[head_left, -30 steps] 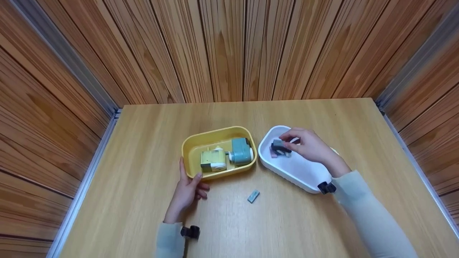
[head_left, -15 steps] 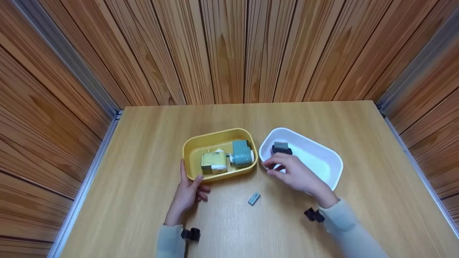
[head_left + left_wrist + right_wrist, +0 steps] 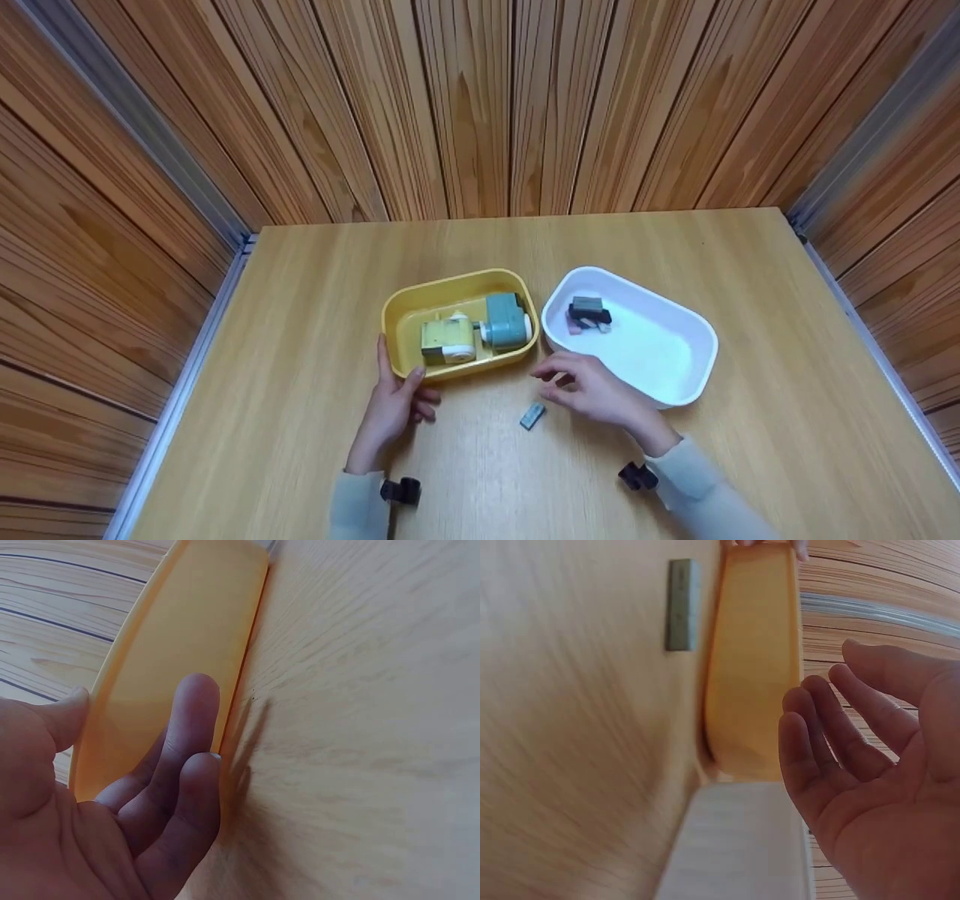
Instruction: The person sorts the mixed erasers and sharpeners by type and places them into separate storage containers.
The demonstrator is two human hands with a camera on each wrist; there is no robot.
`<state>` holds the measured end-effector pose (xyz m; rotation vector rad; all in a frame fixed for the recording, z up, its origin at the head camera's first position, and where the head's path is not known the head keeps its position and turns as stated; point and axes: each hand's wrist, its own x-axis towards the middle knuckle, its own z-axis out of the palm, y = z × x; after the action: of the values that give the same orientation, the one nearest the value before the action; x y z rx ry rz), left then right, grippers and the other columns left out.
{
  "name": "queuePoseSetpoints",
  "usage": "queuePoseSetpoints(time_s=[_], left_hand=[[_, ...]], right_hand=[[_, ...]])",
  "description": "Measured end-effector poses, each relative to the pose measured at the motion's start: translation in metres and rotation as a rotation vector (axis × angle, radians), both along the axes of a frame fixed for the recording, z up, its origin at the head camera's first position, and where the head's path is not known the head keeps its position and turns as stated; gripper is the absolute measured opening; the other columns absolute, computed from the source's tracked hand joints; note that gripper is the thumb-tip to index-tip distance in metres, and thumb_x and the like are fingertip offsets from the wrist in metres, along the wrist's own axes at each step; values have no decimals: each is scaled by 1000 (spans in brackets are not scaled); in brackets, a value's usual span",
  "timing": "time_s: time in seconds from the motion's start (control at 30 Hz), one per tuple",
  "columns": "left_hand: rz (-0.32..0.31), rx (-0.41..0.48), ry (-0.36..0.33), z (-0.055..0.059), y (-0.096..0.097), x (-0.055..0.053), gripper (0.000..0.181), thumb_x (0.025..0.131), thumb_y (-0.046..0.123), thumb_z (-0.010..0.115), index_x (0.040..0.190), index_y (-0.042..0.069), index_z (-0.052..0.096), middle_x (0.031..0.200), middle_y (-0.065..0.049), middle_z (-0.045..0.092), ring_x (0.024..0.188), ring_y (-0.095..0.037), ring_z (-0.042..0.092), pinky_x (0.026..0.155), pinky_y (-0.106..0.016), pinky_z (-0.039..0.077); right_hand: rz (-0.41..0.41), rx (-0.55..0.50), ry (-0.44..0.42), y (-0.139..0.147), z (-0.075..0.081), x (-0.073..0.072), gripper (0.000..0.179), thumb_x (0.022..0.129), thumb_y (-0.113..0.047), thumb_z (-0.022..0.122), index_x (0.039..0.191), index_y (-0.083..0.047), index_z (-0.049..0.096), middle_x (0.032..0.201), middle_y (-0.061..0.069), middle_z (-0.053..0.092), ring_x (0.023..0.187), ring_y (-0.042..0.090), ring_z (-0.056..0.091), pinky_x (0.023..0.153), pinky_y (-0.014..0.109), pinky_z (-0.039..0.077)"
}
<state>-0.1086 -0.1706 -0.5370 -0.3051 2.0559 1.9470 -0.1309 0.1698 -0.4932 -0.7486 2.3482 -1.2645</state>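
My left hand (image 3: 391, 409) holds the near left corner of a yellow bin (image 3: 442, 283), thumb at the rim. In the left wrist view, its other fingers lie loosely bent by the bin's outer wall (image 3: 165, 645). Inside the bin are a light-green toy piece (image 3: 442, 334) and a teal one (image 3: 504, 319), both with white round parts. My right hand (image 3: 589, 386) hovers with bent, parted fingers and nothing between them. Just left of it, a small grey-green block (image 3: 532, 415) lies on the table; faint marks show on it in the right wrist view (image 3: 682, 606).
A white bin (image 3: 652, 345) stands right of the yellow one, close to it. At its far left end lies a small pile of dark, grey and pink pieces (image 3: 589, 309). Wood-panelled walls (image 3: 480, 112) rise behind and beside the table (image 3: 277, 360).
My right hand has let go of a dark grey piece in the white bin, then come out leftward and toward me, near the small block. My left hand stays at the yellow bin.
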Motion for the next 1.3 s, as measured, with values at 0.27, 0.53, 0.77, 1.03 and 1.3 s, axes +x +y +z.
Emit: queuePoseSetpoints(time_s=[0.27,0.53,0.77,1.03,1.3], left_hand=[[14,-2,14,1,1,1,83,107,30,47,152,48,-21,92,-20,71,70,-33,69,61,-36,55],[21,-9,23,-1,2,1,83,107,28,46,154,42,-22,89,-21,71,67,-32,69,58,-35,53],[24,-12,4,0,2,1,83,107,29,46,153,45,-22,91,-20,72,68,-33,69,59,-35,54],[17,-12,-3,2,3,1,83,108,29,45,152,48,-23,92,-20,71,70,-34,69,60,-37,54],[1,0,3,3,1,1,83,108,30,45,152,44,-24,95,-24,70,72,-38,69,63,-40,55]], right_hand=[[-20,29,-14,1,-16,-1,36,93,-20,71,129,-13,65,123,3,66,113,22,61,97,46,49],[-26,43,-29,-2,-30,0,38,90,-15,75,127,-12,67,120,-3,65,112,19,59,98,46,46],[6,43,-106,-5,-37,-1,41,86,-9,76,126,-13,67,120,-5,66,114,18,59,101,48,44],[36,117,-66,-6,-39,0,37,86,-5,74,122,-15,69,114,-9,67,108,14,61,97,44,48],[53,185,5,-7,-38,0,36,85,-6,76,117,-19,72,107,-14,65,99,11,60,88,36,49]])
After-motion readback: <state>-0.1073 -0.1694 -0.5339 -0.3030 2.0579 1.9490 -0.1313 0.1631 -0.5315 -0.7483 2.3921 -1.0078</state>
